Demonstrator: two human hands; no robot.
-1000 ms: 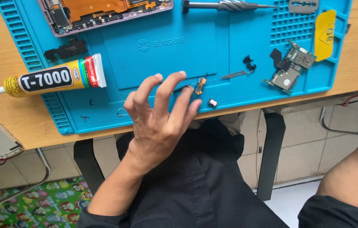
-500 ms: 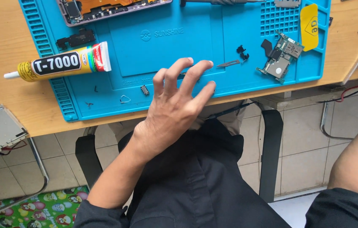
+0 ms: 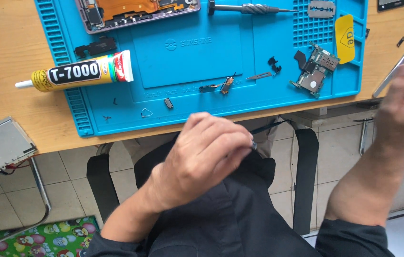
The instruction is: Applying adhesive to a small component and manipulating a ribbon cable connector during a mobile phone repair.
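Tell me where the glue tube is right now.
In the head view, the yellow glue tube lies on its side across the left edge of the blue mat, just below a small black part.

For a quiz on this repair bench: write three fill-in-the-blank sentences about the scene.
1. The repair mat on the wooden desk is coloured ____.
2. The yellow glue tube lies near the mat's ____ edge.
3. The left hand is off the desk, pinching a small dark part between its ____.

Missing words: blue; left; fingers
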